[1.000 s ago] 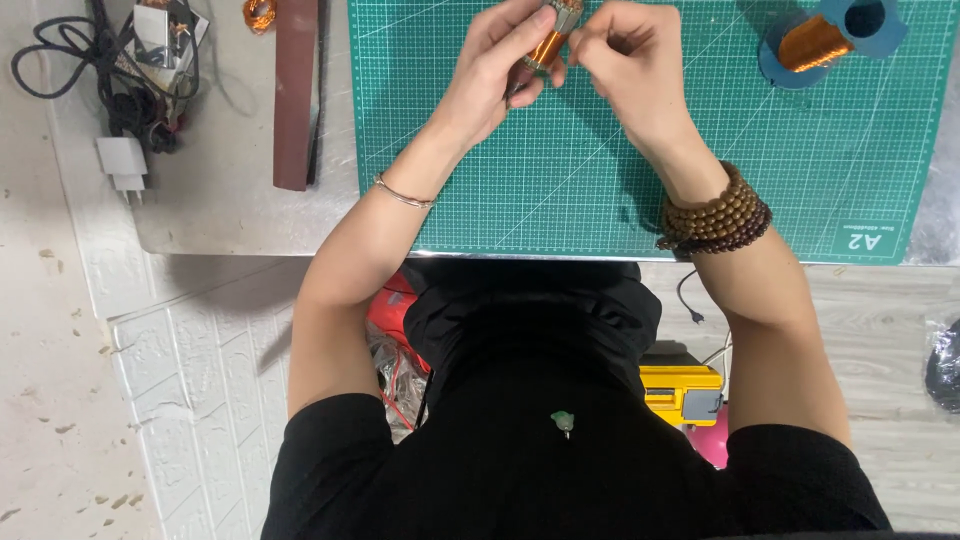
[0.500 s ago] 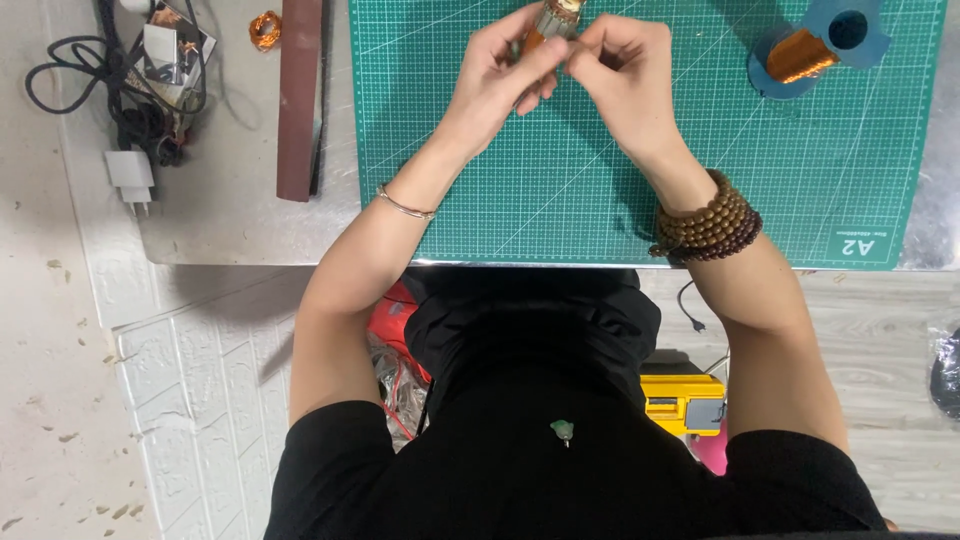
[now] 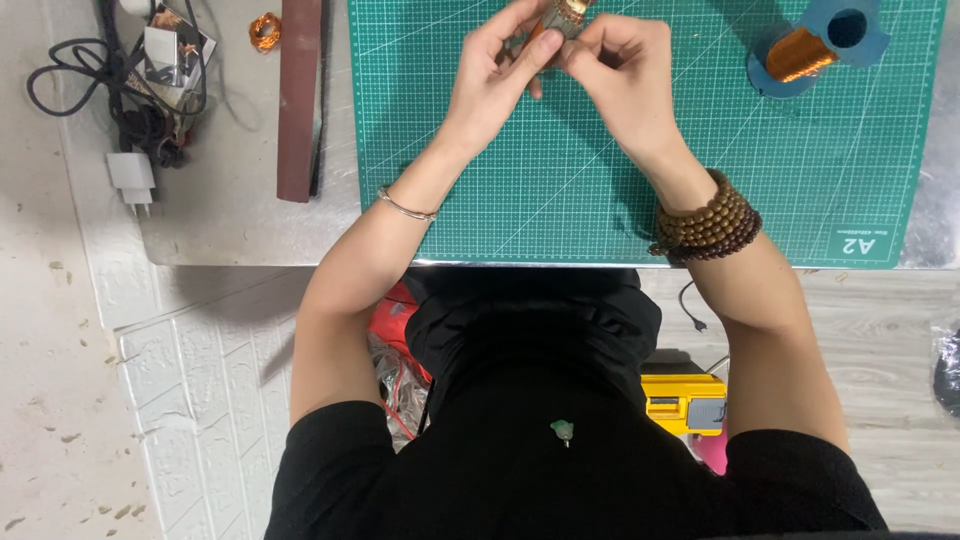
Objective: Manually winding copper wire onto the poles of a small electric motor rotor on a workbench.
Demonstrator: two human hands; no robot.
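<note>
Grey metal makes up the bench point(image 3: 230, 215), with a green cutting mat point(image 3: 600, 200) spread across it. Above the mat's far edge, the left hand point(image 3: 497, 75) and right hand point(image 3: 622, 75) meet, fingertips pinched together on a small copper-wound part point(image 3: 567, 12), partly cut off by the frame. A blue spool of copper wire point(image 3: 820, 42) lies well to the right; a brown strip point(image 3: 298, 100) lies to the left.

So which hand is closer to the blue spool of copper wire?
Right. The right hand is just left of the spool on the mat; the left hand sits farther left, beyond it.
</note>
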